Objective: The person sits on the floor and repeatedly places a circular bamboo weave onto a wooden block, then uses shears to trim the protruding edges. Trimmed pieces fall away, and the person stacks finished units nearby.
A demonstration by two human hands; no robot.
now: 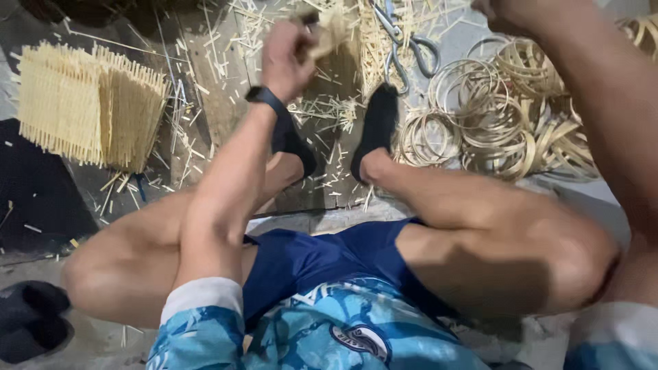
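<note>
Your left hand is pinching a small woven bamboo piece up near the top, over the scrap-littered boards; your right hand sits at the top edge, looks curled shut but it's cropped, can't tell; scissors lie between, bamboo rings just beside.

The right hand gets chopped off by the top edge, the left hand's pale woven piece is motion-blurred, and the scissors are partly cropped too.
</note>
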